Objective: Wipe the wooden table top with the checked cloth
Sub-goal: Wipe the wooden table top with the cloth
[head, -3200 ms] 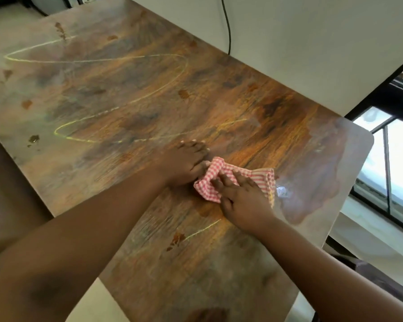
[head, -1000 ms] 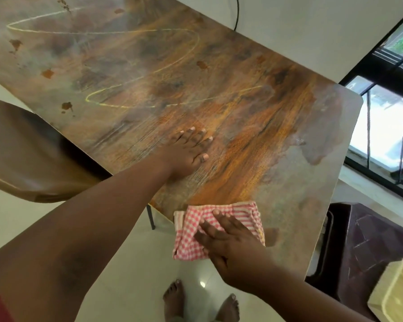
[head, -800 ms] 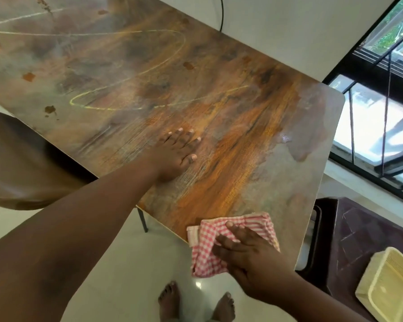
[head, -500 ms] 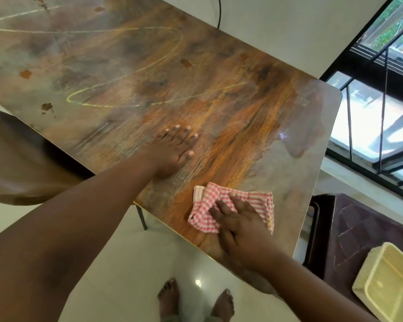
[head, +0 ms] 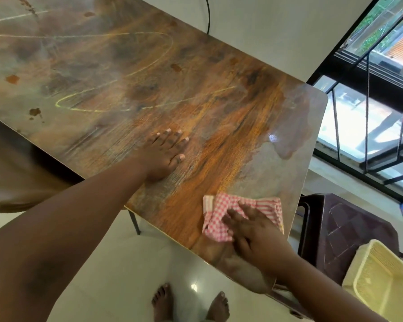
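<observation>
The wooden table top (head: 130, 73) fills the upper left, marked with yellow chalk lines and brown spots. A red-and-white checked cloth (head: 221, 212) lies bunched near the table's near right corner. My right hand (head: 254, 233) presses flat on the cloth with fingers spread. My left hand (head: 165, 154) rests flat on the bare wood to the left of the cloth, fingers straight. A damp patch shows by the right edge.
A brown chair (head: 14, 168) stands at the table's left side. A dark plastic stool (head: 340, 231) and a cream basket (head: 382, 282) sit on the floor to the right. A window grille (head: 370, 108) lies beyond. My bare feet (head: 189, 303) stand below.
My right hand slid the cloth from the table's middle down to the near edge, partly over it, then back onto the top near the right corner. My left hand stayed flat.
</observation>
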Motion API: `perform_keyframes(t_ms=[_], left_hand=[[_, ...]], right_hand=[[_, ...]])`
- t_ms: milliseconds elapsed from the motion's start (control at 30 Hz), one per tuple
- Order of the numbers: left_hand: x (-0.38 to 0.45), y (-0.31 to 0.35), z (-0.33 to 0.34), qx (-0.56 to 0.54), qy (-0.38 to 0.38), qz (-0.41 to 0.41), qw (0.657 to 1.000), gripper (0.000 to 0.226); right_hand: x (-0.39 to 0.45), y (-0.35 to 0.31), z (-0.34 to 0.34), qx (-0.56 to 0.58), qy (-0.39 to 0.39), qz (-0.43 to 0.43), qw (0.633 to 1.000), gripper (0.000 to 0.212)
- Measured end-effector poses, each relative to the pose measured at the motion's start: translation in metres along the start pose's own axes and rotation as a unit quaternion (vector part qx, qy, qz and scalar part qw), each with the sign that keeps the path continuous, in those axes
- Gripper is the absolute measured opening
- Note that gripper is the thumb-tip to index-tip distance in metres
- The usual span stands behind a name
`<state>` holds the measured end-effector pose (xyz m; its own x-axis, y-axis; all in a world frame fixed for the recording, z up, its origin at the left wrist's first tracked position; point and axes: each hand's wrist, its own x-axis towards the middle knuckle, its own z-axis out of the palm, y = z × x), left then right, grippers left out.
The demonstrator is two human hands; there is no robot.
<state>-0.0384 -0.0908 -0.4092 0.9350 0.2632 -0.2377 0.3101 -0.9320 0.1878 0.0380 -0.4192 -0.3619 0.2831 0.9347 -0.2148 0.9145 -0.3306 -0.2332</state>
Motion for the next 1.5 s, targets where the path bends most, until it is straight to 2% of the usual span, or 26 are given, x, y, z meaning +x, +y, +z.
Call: perform_keyframes(t_ms=[67, 200, 333, 433, 600, 767, 867, 1000, 1167, 1400, 1500], left_hand=[[0.0, 0.001, -0.001, 0.005, -0.002, -0.002, 1.0, 0.059], [0.0, 0.004, -0.003, 0.018, -0.008, -0.011, 1.0, 0.059], [-0.001, 0.005, -0.003, 0.021, 0.0, -0.014, 1.0, 0.058], [-0.001, 0.006, -0.003, 0.035, 0.009, -0.012, 0.999, 0.059], [0.004, 0.006, -0.011, 0.077, -0.003, -0.007, 0.997, 0.064], [0.013, 0.024, -0.014, 0.071, 0.014, 0.023, 0.997, 0.07], [0.02, 0.042, -0.007, 0.05, 0.021, 0.043, 0.998, 0.068], [0.028, 0.049, 0.001, 0.033, 0.02, 0.039, 0.998, 0.066], [0.028, 0.038, 0.003, 0.032, 0.029, 0.025, 0.999, 0.066], [0.037, 0.038, 0.007, 0.049, 0.038, 0.029, 0.998, 0.066], [0.039, 0.038, 0.008, 0.061, 0.045, 0.031, 0.997, 0.069]], right_hand=[[0.019, 0.006, -0.005, 0.028, 0.015, 0.038, 0.999, 0.046], [0.045, -0.007, 0.001, 0.042, 0.025, 0.057, 0.997, 0.052], [0.029, -0.015, 0.011, 0.027, -0.004, 0.021, 0.999, 0.051], [0.01, -0.002, 0.01, 0.013, 0.002, 0.02, 1.0, 0.049], [0.0, 0.048, -0.006, 0.019, 0.0, 0.149, 0.989, 0.055], [0.054, 0.053, -0.015, 0.033, 0.024, 0.197, 0.98, 0.052], [0.07, 0.031, -0.01, 0.03, 0.029, 0.184, 0.982, 0.053], [0.041, 0.018, 0.002, 0.014, 0.013, 0.13, 0.991, 0.053], [0.004, 0.049, 0.0, 0.028, 0.018, 0.185, 0.982, 0.052], [0.063, 0.08, -0.02, 0.039, 0.043, 0.221, 0.974, 0.053], [0.089, 0.073, -0.024, 0.046, 0.031, 0.199, 0.978, 0.053]])
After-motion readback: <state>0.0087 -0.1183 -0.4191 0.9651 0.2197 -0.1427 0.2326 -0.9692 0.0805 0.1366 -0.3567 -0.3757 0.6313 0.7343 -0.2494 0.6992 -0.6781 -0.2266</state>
